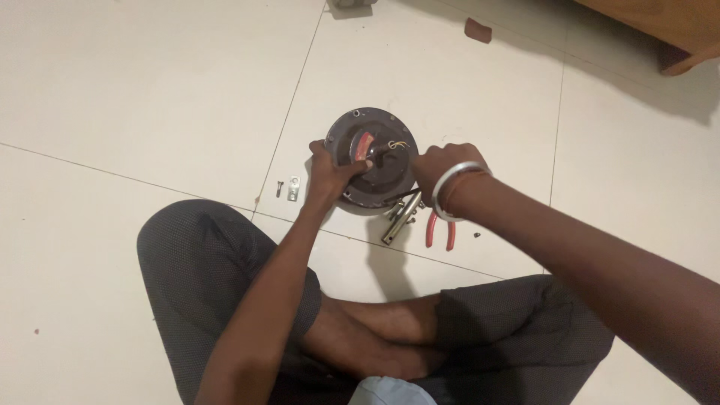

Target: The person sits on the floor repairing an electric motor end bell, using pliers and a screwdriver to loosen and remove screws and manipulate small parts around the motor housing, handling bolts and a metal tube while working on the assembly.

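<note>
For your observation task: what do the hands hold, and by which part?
Left hand grips the round motor by its left rim, thumb on top. Right hand is at its right edge; its hold cannot be told.

I saw the left hand (330,174) gripping the round dark motor housing (371,154) on the tiled floor (150,90); right hand (439,166) at its edge. Red-handled pliers (440,229) lay beside.

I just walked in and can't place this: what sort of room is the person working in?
Probably a room in a home, not a workshop. The person sits cross-legged on a pale tiled floor, both hands on a round motor housing, with red-handled pliers and loose screws beside it and wooden furniture nearby.
</note>
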